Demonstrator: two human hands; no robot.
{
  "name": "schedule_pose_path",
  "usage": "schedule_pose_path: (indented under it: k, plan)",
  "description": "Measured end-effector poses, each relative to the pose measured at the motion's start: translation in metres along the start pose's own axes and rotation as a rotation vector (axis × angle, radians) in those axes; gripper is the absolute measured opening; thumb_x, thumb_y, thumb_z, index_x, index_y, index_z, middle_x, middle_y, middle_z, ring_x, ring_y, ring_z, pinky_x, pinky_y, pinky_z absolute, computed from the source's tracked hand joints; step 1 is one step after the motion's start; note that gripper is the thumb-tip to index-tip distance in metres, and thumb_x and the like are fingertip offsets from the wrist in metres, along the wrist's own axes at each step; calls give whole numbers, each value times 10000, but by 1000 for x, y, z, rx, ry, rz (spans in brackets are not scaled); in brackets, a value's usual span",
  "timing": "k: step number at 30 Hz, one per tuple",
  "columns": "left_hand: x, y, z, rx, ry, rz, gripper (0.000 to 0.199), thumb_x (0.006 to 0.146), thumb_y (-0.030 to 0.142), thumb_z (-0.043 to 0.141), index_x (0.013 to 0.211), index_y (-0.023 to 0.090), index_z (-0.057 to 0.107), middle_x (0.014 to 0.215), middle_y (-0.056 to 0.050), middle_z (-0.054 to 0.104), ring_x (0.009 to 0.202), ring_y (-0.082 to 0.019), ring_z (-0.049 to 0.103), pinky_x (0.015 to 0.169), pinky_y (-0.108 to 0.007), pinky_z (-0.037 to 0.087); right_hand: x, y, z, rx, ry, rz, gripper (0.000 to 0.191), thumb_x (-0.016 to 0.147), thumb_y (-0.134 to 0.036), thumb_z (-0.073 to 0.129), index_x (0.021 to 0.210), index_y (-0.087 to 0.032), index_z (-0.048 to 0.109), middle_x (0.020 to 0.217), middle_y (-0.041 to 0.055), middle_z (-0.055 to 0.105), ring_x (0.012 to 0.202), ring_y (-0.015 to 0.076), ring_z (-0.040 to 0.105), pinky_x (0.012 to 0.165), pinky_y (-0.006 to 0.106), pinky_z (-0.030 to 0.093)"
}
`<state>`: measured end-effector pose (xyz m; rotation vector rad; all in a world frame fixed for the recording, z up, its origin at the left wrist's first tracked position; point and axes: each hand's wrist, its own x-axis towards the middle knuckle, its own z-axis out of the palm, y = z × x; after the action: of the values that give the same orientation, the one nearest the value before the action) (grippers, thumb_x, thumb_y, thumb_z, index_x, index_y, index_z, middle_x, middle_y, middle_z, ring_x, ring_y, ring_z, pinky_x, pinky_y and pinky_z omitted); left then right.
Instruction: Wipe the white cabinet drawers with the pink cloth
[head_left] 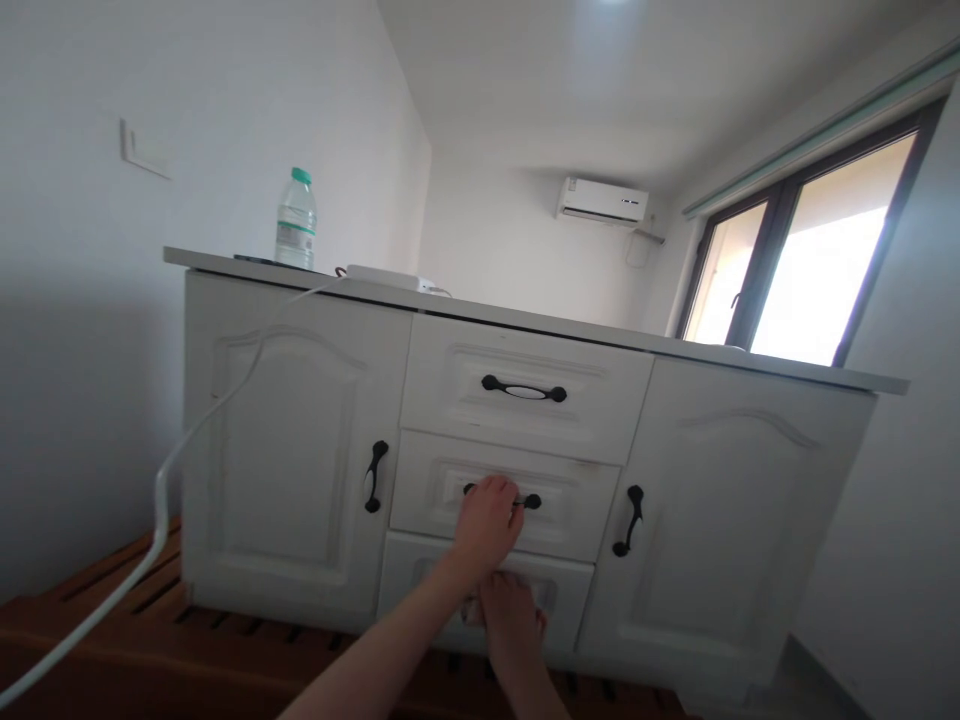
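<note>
nearest to us, our own forearms (pixel 390 645) reach up from the bottom edge toward a white cabinet (pixel 600 337). far left we see a pale wall plate (pixel 146 152), and a white cable (pixel 161 500) that curves from the cabinet's top down to the lower corner. next comes the left door (pixel 281 450) with its black left handle (pixel 375 478). above it, a clear bottle (pixel 297 225) with a green cap stands upright at a dark flat thing (pixel 255 261); a white box (pixel 386 275) lies to the right.

in the middle we have three drawers, one above another. our left hand (pixel 489 515) is at the middle drawer (pixel 574 500), its fingers curled over and closed round the middle handle (pixel 533 501), whose two black ends show on either side. just below, our right hand (pixel 514 610) is at the front of the bottom drawer (pixel 574 590), fingers bent; we cannot tell how far closed it is or what it holds. a small pale thing (pixel 471 610) peeks out at its left, too dim to name. the top handle (pixel 525 388) is untouched.

farther right we see an air conditioner (pixel 604 202) on the far wall, the right door (pixel 712 520) with its tilted right handle (pixel 628 520), and a dark-framed window (pixel 769 262).
</note>
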<state>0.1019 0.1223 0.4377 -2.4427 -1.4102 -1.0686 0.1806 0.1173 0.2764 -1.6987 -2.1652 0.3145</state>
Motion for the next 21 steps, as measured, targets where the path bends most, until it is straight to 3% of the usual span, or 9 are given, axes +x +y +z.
schedule_pose_path:
  k: [6,11,14,18,21]
  plan:
    - [-9,0,19,48,-28,15,182,950,221,444,1002,210,618,1004,-40,661,1008,-245,582,926,-420,443,6,0,15,147,31,-224,191,787,-207,426,808,-232,615,784,104,576,904,397,611,773,505,490]
    - [-7,-2,20,22,-49,11,218,965,210,423,1025,215,632,1023,-40,669,1019,-254,589,946,-440,452,-3,-5,9,-56,163,83,177,667,-192,578,809,-261,661,900,102,653,937,375,632,789,494,521]
    - [-4,-2,20,-4,-59,-5,214,970,212,429,1014,223,638,1026,-32,674,1019,-255,595,945,-446,462,-4,-1,1,-99,185,178,248,626,-182,605,824,-304,689,924,83,675,977,391,644,827,536,529]
    - [-15,2,17,-17,-56,-24,180,962,220,456,947,238,634,983,-13,677,993,-252,604,920,-453,472,-13,11,-4,41,210,239,256,681,-224,652,858,-401,702,959,34,684,1075,422,629,883,608,512]
    - [-38,7,14,-26,10,3,188,945,205,462,964,278,635,959,16,682,950,-233,616,885,-435,473,-36,22,-3,305,272,247,213,869,-326,634,1076,-356,678,1166,41,660,1151,317,605,936,544,521]
